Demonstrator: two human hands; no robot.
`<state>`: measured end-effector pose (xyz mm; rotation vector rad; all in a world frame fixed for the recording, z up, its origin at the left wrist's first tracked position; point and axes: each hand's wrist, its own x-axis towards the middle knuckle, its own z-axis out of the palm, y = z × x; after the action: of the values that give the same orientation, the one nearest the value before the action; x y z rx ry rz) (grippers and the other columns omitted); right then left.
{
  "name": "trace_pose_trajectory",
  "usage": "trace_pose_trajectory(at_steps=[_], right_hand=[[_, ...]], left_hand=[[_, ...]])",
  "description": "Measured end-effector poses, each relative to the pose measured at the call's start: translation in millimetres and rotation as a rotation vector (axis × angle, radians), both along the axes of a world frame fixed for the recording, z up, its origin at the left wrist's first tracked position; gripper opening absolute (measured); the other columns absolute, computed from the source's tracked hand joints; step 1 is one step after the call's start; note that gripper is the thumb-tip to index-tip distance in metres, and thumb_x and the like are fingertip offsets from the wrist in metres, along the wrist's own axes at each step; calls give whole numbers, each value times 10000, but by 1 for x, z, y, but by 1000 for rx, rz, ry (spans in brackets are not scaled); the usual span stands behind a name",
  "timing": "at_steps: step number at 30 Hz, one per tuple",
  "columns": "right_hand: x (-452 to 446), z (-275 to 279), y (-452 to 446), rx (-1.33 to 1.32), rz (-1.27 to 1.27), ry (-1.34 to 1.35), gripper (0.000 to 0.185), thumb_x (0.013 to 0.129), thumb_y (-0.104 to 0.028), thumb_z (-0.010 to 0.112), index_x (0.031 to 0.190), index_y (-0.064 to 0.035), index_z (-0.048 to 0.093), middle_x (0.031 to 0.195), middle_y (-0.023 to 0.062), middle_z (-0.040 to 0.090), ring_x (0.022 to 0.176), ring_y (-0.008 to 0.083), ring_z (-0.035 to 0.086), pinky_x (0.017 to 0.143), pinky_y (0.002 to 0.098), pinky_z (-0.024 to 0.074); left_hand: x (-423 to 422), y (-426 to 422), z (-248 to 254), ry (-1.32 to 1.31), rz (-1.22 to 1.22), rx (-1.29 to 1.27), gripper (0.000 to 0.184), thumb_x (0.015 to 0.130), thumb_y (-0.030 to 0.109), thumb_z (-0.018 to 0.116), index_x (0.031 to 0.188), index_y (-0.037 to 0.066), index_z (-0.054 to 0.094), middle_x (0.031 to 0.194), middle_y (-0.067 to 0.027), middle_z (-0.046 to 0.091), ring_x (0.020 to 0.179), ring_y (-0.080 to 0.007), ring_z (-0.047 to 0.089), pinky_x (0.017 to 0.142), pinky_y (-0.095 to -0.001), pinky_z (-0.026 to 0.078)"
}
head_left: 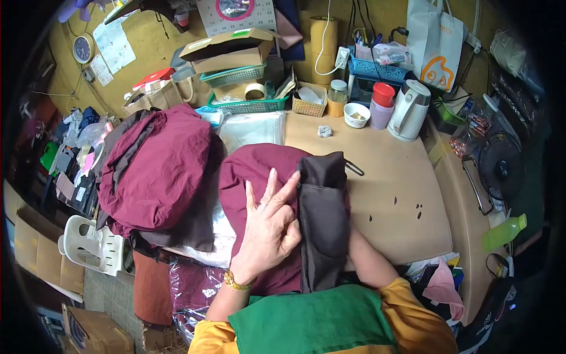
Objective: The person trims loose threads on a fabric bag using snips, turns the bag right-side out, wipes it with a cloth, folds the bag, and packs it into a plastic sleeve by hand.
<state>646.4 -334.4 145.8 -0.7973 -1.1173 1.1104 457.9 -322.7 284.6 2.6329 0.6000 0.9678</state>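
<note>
A maroon fabric bag (259, 162) with a dark brown fabric panel (323, 227) lies in front of me at the table's near side. My left hand (271, 230), with a gold watch at the wrist, rests over the maroon cloth. Its upper fingers are stretched and spread, and one fingertip meets the panel's left edge. From the right, my other forearm (371, 262) reaches behind the dark panel, which hides my right hand and its fingers. Left of these, a maroon and dark fabric bag or bundle (159, 171) is heaped up.
Clear plastic bags (253, 127) lie beyond the cloth. At the back stand a white kettle (408, 109), a red-lidded cup (382, 103), a small bowl (356, 115) and a green basket (247, 106). A black looped tool (355, 168) sits on the brown tabletop (407, 177).
</note>
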Motion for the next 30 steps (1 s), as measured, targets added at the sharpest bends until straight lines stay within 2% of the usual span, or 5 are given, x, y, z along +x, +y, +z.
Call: trace_pose_trajectory(at_steps=[10, 15, 19, 23, 30], right_hand=[[-14, 2, 4, -93, 56, -26, 507, 1042, -246, 319, 1514, -80, 237, 1539, 106, 306, 1397, 221, 333, 1175, 376, 245], [7, 1, 15, -418, 269, 328, 494, 1042, -238, 302, 1508, -80, 261, 1533, 107, 319, 1394, 226, 343, 1175, 380, 252], [23, 84, -31, -414, 105, 338, 476, 996, -306, 397, 1375, -24, 451, 1337, 118, 533, 1217, 236, 523, 1071, 360, 382], [16, 12, -76, -248, 210, 185, 489, 948, -315, 499, 1323, -1, 486, 1279, 115, 575, 1157, 233, 562, 1017, 349, 421], [3, 30, -56, -168, 18, -509, 351, 914, -254, 542, 1162, -7, 569, 1115, 103, 623, 1026, 215, 594, 901, 351, 453]], left_hand=[[44, -32, -24, 118, -548, -130, 111, 830, 91, 518, 742, 23, 522, 1483, -183, 409, 1453, -345, 247, 1160, -601, 16], [16, 27, -41, -466, -80, -371, 124, 909, 1, 438, 805, 26, 500, 1381, -167, 527, 1371, -336, 399, 1169, -475, 137], [-24, 59, -31, -780, 104, -604, 207, 1014, 105, 438, 1044, -14, 605, 1325, -68, 575, 730, -15, 381, 680, -185, 353], [14, 28, -24, -629, -141, -512, 91, 924, -15, 432, 897, 3, 517, 1279, -154, 584, 1291, -278, 483, 1139, -470, 247], [92, -70, -40, -114, -633, -89, 105, 748, -6, 565, 802, 12, 476, 1361, -220, 495, 1388, -389, 356, 1132, -602, 218]])
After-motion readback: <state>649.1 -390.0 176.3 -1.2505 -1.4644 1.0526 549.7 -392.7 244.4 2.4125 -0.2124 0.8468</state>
